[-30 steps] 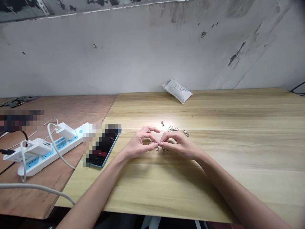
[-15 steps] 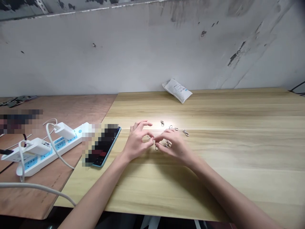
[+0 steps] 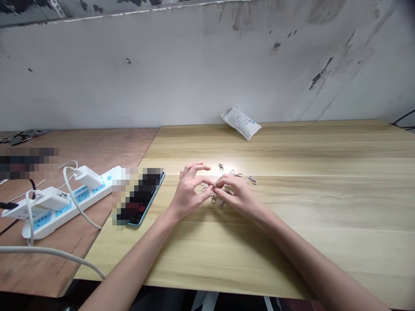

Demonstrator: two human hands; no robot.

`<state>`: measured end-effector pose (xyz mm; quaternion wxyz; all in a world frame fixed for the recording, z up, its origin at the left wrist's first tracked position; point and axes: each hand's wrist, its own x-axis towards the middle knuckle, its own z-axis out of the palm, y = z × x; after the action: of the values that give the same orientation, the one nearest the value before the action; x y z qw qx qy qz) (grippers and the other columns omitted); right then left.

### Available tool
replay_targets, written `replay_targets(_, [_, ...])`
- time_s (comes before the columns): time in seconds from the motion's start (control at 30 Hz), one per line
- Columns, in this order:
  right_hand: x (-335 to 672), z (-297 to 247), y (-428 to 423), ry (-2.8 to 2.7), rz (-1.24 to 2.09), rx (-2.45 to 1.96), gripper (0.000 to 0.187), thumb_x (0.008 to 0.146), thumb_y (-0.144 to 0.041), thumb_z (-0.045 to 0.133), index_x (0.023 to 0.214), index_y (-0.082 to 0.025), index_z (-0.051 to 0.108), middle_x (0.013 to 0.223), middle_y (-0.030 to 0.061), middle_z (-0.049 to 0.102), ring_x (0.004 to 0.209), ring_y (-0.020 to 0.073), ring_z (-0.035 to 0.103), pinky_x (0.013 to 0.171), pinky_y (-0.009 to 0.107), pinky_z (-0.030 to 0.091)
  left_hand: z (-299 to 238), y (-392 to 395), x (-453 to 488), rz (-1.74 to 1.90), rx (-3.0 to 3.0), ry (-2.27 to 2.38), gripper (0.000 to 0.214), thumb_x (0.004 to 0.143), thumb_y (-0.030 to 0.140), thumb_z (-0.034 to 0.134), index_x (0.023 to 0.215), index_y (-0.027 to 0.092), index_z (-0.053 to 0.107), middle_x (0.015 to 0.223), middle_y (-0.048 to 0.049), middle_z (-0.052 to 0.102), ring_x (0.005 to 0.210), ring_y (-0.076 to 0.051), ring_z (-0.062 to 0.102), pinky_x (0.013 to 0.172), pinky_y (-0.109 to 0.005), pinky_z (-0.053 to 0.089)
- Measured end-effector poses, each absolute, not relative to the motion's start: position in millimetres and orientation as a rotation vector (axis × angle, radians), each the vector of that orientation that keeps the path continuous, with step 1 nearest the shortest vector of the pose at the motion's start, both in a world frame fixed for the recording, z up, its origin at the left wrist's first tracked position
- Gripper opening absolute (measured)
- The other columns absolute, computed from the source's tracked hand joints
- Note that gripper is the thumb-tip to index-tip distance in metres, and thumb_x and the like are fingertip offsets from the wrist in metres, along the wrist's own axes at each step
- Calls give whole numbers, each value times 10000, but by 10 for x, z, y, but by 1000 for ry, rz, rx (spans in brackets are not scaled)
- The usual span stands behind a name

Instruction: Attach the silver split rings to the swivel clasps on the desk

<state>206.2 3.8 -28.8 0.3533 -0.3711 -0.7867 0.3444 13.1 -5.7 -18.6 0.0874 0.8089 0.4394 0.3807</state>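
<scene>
My left hand (image 3: 192, 190) pinches with thumb and index finger, its other fingers raised and spread. Facing it, the thumb and index finger of my right hand (image 3: 238, 194) are also pinched. Between the fingertips a small silvery metal piece (image 3: 214, 185) shows, mostly covered, so its exact shape is unclear. Loose metal rings (image 3: 203, 188) lie beside my left fingertips. Just below the pinch is a metal swivel clasp (image 3: 213, 198), and another clasp (image 3: 221, 204) lies under my right hand. Farther back are a clasp with a ring (image 3: 221, 167) and another such clasp (image 3: 253, 180).
A phone (image 3: 149, 201) lies left of my hands on the wooden table (image 3: 324, 194). Beyond it, a white power strip (image 3: 81, 201) with chargers and cables rests on a brown board. A white plastic packet (image 3: 241, 123) lies at the back near the wall (image 3: 181, 73).
My fingertips have come together slightly to the right, with a metal piece now showing between them. My right hand has shifted a little right, uncovering more of the clasps below.
</scene>
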Motion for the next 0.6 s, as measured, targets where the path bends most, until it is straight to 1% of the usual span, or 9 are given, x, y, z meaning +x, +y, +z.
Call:
replay_targets(0.07, [2065,-288,51,-2051,886,-948,176,923,-330,564,819,-213,645,863,44,654,845,188,570,762,336,427,-174,-64,133,1162,2398,1310,74,840,195,635,786,227,676,1208,-42,610,1289,-262,428,1080,-452,329])
replay_targets(0.13, [2091,-289,80,-2105,816,-958,159,913,-323,586,819,-219,660,864,42,669,833,193,564,771,347,407,-157,-64,125,1185,2377,1337,77,835,191,637,770,224,664,1217,-40,606,1295,-264,423,1089,-462,319])
replay_targets(0.27, [2166,-308,144,-2176,440,-982,138,907,-311,606,829,-238,693,788,27,692,778,195,540,806,376,361,-158,-44,107,1136,2336,1347,74,829,194,641,763,223,658,1229,-38,602,1309,-268,411,1092,-477,315])
replay_targets(0.37, [2176,-305,134,-2165,214,-970,183,940,-323,556,880,-263,718,751,22,698,741,189,531,830,386,353,-191,-26,111,1059,2317,1341,79,835,200,632,764,222,660,1236,-41,599,1309,-270,411,1079,-479,329])
replay_targets(0.5, [2106,-268,64,-2236,100,-903,232,971,-319,493,1000,-295,722,714,18,687,722,183,530,849,376,355,-236,-10,100,908,2427,1347,75,839,204,619,786,220,670,1260,-49,595,1306,-285,415,1056,-498,330])
replay_targets(0.6, [2088,-280,57,-2269,83,-898,246,980,-305,473,1023,-266,711,760,26,691,747,181,530,838,360,360,-246,20,37,876,2493,1440,83,848,218,608,800,221,676,1257,-58,598,1296,-288,425,1033,-498,332])
